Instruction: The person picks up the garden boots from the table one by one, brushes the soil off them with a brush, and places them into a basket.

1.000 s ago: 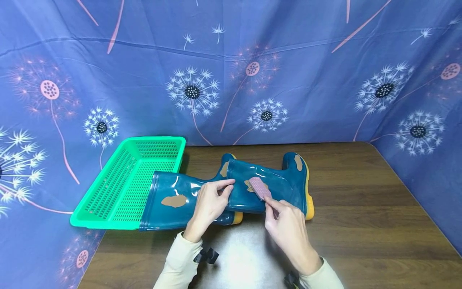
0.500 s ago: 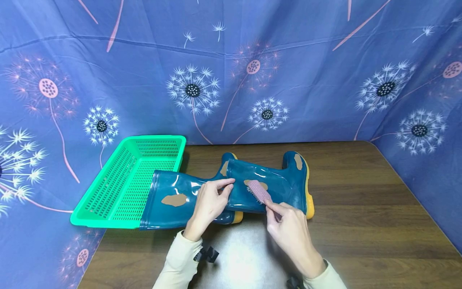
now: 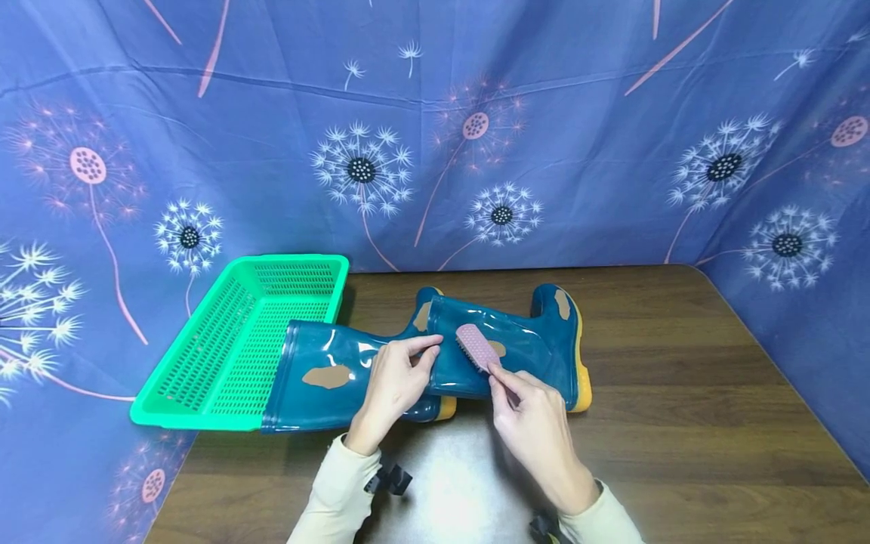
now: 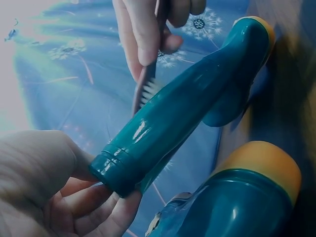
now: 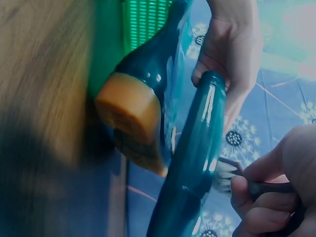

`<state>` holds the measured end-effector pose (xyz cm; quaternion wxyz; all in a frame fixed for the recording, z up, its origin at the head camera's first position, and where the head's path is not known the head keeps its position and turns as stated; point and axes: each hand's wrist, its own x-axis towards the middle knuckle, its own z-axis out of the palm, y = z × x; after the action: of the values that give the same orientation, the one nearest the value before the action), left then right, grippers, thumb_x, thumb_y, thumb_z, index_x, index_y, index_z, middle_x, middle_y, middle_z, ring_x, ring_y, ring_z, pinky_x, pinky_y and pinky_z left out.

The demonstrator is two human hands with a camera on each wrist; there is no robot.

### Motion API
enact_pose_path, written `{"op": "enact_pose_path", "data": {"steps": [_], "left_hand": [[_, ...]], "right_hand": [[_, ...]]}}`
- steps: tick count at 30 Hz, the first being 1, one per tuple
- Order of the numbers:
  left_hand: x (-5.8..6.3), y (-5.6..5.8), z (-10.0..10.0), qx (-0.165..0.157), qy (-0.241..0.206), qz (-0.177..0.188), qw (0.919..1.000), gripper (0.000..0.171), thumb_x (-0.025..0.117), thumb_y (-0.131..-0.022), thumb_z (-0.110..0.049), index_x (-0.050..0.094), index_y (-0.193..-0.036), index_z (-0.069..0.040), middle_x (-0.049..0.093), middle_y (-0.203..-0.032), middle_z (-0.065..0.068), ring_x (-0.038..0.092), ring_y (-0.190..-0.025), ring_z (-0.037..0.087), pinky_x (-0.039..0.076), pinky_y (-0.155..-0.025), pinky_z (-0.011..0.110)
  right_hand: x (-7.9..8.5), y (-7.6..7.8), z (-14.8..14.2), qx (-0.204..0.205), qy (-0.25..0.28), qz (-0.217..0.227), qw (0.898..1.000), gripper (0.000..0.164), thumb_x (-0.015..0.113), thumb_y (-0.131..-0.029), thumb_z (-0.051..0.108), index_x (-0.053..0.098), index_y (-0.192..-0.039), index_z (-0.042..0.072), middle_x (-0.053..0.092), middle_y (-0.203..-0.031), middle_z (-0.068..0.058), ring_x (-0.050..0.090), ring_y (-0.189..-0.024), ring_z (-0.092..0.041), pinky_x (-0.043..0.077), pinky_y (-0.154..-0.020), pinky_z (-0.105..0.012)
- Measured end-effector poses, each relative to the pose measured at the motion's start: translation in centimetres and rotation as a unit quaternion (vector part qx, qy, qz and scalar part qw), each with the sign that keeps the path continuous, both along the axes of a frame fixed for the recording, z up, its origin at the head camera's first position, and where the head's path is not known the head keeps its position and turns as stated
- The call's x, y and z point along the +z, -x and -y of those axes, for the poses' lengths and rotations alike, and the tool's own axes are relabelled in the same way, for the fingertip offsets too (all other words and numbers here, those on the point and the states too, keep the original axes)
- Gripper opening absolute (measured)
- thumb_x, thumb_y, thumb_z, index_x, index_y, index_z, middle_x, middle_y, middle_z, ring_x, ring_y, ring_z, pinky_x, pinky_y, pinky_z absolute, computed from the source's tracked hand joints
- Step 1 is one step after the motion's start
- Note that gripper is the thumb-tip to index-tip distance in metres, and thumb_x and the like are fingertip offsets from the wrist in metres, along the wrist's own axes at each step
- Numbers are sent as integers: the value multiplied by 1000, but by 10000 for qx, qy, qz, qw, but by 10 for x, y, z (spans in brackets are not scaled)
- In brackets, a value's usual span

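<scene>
Two teal rubber boots with yellow soles lie on their sides, overlapping. In the head view my left hand (image 3: 394,385) pinches the top rim of the right-hand boot (image 3: 526,325); the left wrist view shows thumb and fingers on either side of that rim (image 4: 116,170). With thumb and fingers my right hand (image 3: 537,419) grips the handle of a pink scrub brush (image 3: 477,346). Its pale bristles (image 5: 225,175) touch the boot shaft in the right wrist view. A brown smear (image 3: 498,348) shows beside the brush head, which partly hides it.
The left-hand boot (image 3: 313,347) lies under my left hand, with another brown smear (image 3: 328,376) on its shaft. Its top overlaps a green plastic basket (image 3: 163,370) at the left. Blue dandelion-print cloth (image 3: 584,151) hangs behind the wooden table (image 3: 680,423).
The brush first slid slightly down and right along the boot shaft, then up and left with my right hand. My left hand and both boots have stayed in place.
</scene>
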<state>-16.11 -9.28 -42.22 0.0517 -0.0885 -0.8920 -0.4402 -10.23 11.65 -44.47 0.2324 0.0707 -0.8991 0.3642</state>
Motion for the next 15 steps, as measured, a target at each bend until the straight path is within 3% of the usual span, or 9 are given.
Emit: {"op": "enact_pose_path", "data": {"steps": [4, 11, 15], "left_hand": [[0, 0, 1, -2, -24, 21, 10000, 29, 68, -105, -21, 77, -132, -16, 54, -59, -4, 49, -49, 14, 33, -48, 23], [-1, 1, 1, -78, 5, -20, 10000, 29, 68, -106, -21, 77, -133, -15, 59, -64, -5, 51, -53, 13, 35, -50, 23], [-2, 1, 2, -77, -27, -25, 10000, 29, 68, -106, -20, 77, -133, -15, 60, -65, -4, 51, -52, 13, 35, -49, 24]], "right_hand": [[-2, 2, 3, 29, -122, 123, 9998, 26, 80, -94, 9, 82, -120, 9, 75, -80, -2, 48, -59, -3, 37, -50, -21], [-3, 3, -8, -192, -37, 309, 9993, 25, 79, -94, 8, 83, -119, 9, 63, -65, 3, 42, -53, -4, 33, -47, -23], [-1, 1, -11, -295, 84, 372, 9988, 26, 79, -95, 10, 82, -121, 11, 69, -69, 1, 43, -53, -4, 34, -47, -24]]}}
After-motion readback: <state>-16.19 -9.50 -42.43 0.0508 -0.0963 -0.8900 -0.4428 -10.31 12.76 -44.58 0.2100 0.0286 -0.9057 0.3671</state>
